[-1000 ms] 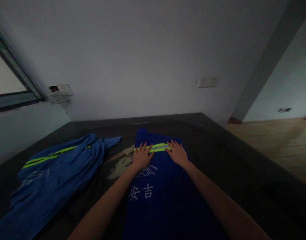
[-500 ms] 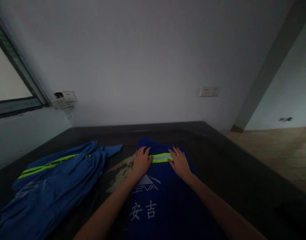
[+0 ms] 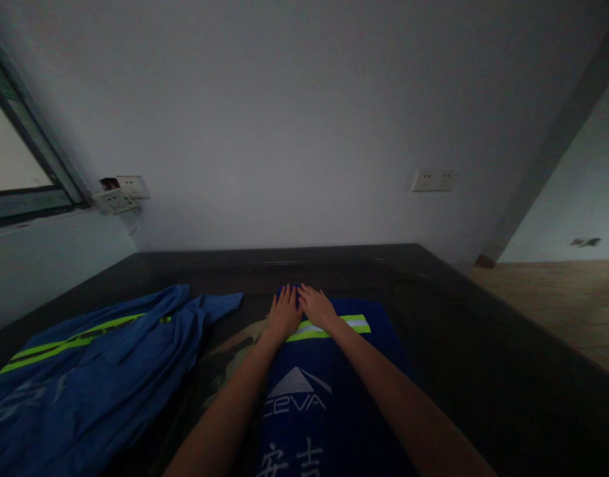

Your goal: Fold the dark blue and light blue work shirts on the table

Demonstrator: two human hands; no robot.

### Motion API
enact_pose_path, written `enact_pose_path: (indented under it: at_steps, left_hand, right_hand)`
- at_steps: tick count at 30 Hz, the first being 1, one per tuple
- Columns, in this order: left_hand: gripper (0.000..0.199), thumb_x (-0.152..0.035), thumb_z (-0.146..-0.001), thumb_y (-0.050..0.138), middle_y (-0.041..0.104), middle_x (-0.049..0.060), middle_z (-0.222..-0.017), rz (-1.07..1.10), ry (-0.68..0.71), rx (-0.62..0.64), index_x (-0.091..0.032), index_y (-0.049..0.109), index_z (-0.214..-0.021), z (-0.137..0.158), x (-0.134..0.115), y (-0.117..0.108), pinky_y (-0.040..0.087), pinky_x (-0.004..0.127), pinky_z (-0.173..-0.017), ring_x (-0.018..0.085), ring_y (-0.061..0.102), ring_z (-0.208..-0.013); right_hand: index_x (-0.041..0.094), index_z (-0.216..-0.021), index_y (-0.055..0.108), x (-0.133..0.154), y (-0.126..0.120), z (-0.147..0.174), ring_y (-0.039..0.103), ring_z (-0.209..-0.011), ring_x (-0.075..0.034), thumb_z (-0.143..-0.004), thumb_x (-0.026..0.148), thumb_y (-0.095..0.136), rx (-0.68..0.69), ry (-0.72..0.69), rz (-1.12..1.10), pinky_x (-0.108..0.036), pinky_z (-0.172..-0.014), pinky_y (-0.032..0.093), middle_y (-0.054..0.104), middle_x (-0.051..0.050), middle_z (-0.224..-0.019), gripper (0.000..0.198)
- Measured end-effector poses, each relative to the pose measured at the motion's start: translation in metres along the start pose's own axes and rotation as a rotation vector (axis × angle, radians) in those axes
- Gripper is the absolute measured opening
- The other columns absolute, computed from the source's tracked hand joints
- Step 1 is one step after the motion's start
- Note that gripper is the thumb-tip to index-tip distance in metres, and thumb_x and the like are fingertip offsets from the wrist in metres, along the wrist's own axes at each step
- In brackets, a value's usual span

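Observation:
A dark blue work garment (image 3: 344, 397) lies folded lengthwise on the dark table, with white lettering, a triangle logo and a yellow-green reflective stripe. Both hands lie flat near its far end, beyond the stripe. My left hand (image 3: 285, 315) has its fingers stretched forward on the cloth. Right beside it, nearly touching, my right hand (image 3: 315, 307) is laid with fingers extended towards the left one. Neither hand grips anything. My forearms cover part of the garment's sides.
On the left a second blue garment (image 3: 130, 364) with similar stripes lies loosely crumpled. A camouflage-patterned patch (image 3: 234, 351) shows between the two garments. The dark table (image 3: 463, 344) meets a white wall with sockets (image 3: 435, 180); a window frame is at left.
My right hand has moved left and away from me, coming beside my left hand, which shifted only slightly. The view has tilted a little, so the garment sits lower.

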State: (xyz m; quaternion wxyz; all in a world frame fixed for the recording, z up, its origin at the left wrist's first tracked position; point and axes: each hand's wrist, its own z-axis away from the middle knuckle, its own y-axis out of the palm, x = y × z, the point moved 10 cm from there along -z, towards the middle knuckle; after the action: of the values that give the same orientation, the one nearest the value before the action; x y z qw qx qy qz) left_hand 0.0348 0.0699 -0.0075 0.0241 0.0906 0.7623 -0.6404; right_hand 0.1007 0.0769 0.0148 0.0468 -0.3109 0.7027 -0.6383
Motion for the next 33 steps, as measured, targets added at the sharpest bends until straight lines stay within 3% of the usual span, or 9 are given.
enact_pose_path:
  at_steps: [6, 12, 15, 19, 22, 26, 30, 33]
  left_hand:
    - [0.059, -0.042, -0.093, 0.029, 0.025, 0.013, -0.152, 0.031, -0.017, 0.076, -0.012, 0.032, -0.144, -0.004, 0.005, 0.008, 0.019, 0.047, -0.113, 0.025, 0.020, -0.142]
    - [0.047, -0.031, -0.090, 0.037, 0.046, 0.011, -0.143, 0.128, -0.014, 0.005, -0.016, 0.049, -0.133, -0.010, 0.018, -0.010, 0.028, 0.039, -0.110, 0.023, 0.037, -0.134]
    - [0.044, -0.023, -0.089, 0.035, 0.052, 0.014, -0.135, 0.115, -0.142, -0.113, -0.013, 0.053, -0.128, -0.008, 0.045, -0.031, 0.035, 0.040, -0.104, 0.025, 0.044, -0.127]
    - [0.039, -0.042, -0.089, 0.042, 0.054, 0.016, -0.130, 0.116, -0.326, -0.169, -0.018, 0.060, -0.115, -0.002, 0.069, -0.039, 0.036, 0.054, -0.098, 0.035, 0.042, -0.123]
    - [0.035, -0.038, -0.085, 0.053, 0.053, 0.019, -0.128, 0.374, -0.354, -0.134, -0.016, 0.058, -0.111, -0.007, 0.069, -0.026, 0.032, 0.058, -0.100, 0.037, 0.042, -0.124]
    - [0.036, -0.019, -0.084, 0.054, 0.061, 0.013, -0.116, 0.703, -0.292, -0.074, -0.015, 0.046, -0.118, -0.021, 0.057, -0.017, 0.043, 0.040, -0.096, 0.024, 0.057, -0.110]
    - [0.047, -0.026, -0.087, 0.055, 0.064, 0.012, -0.114, 0.893, -0.249, -0.030, -0.017, 0.035, -0.128, -0.022, 0.048, -0.025, 0.052, 0.031, -0.084, 0.018, 0.065, -0.097]
    - [0.053, -0.035, -0.086, 0.059, 0.063, 0.014, -0.119, 1.218, -0.185, 0.123, -0.018, 0.037, -0.131, -0.013, 0.037, -0.026, 0.053, 0.033, -0.083, 0.020, 0.065, -0.098]
  right_hand:
    - [0.019, -0.139, 0.043, -0.012, 0.012, -0.001, 0.032, -0.136, -0.024, -0.098, 0.034, 0.027, 0.025, 0.010, -0.018, -0.051, -0.109, 0.024, 0.037, -0.009, -0.148, 0.046]
    - [0.020, -0.136, 0.047, -0.014, 0.012, -0.002, 0.035, -0.135, -0.024, -0.098, 0.036, 0.030, -0.007, 0.029, -0.029, -0.049, -0.109, 0.024, 0.041, -0.008, -0.146, 0.044]
    - [0.019, -0.138, 0.044, -0.018, -0.004, -0.002, 0.042, -0.129, -0.023, -0.097, 0.037, 0.033, -0.133, 0.062, -0.080, -0.042, -0.107, 0.030, 0.047, -0.010, -0.141, 0.046]
    - [0.016, -0.129, 0.053, -0.035, -0.022, 0.001, 0.049, -0.116, -0.026, -0.097, 0.040, 0.031, -0.275, 0.243, -0.084, -0.041, -0.097, 0.038, 0.057, -0.015, -0.124, 0.046]
    - [0.018, -0.112, 0.064, -0.040, -0.019, 0.000, 0.049, -0.112, -0.029, -0.095, 0.044, 0.036, -0.250, 0.290, -0.045, -0.043, -0.091, 0.041, 0.060, -0.016, -0.116, 0.042]
    - [0.019, -0.107, 0.062, -0.045, -0.018, -0.002, 0.055, -0.105, -0.024, -0.090, 0.034, 0.048, -0.277, 0.257, -0.215, -0.037, -0.088, 0.043, 0.063, -0.011, -0.109, 0.027]
    - [0.019, -0.104, 0.058, -0.043, -0.029, 0.002, 0.061, -0.096, -0.017, -0.084, 0.022, 0.054, -0.320, 0.126, -0.513, -0.030, -0.085, 0.046, 0.066, -0.005, -0.102, 0.020]
    - [0.019, -0.100, 0.057, -0.032, -0.046, 0.014, 0.061, -0.096, -0.018, -0.079, 0.026, 0.061, -0.379, -0.001, -0.578, -0.030, -0.086, 0.046, 0.065, -0.005, -0.101, 0.022]
